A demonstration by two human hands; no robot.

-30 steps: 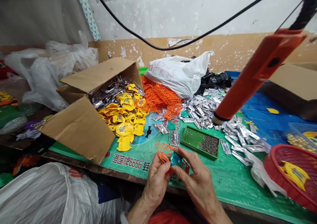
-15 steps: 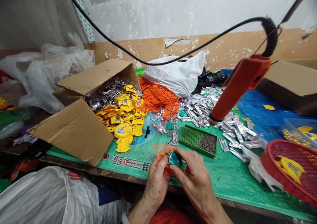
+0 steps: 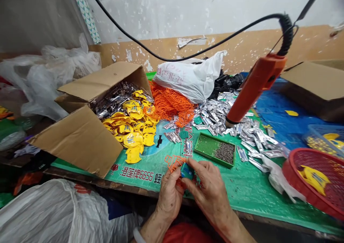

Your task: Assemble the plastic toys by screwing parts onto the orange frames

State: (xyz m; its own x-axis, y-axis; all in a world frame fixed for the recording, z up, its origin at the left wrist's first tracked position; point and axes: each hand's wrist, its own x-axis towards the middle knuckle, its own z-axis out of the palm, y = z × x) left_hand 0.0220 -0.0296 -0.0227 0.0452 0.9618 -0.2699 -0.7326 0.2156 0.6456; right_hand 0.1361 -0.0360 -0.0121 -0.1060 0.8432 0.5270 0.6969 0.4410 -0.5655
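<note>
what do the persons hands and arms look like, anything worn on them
The left hand and right hand are bare, with no gloves or rings visible, and the fingers are lean with creased knuckles. The forearms show no sleeves except at the left wrist, where a white band or cuff sits; which of the two is unclear.

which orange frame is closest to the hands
The single orange plastic frame touching the left hand, not the tangled heap of orange frames farther back.

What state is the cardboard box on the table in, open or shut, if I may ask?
The cardboard box is open: its flaps are folded outward, and silver packets and yellow pieces show inside.
</note>
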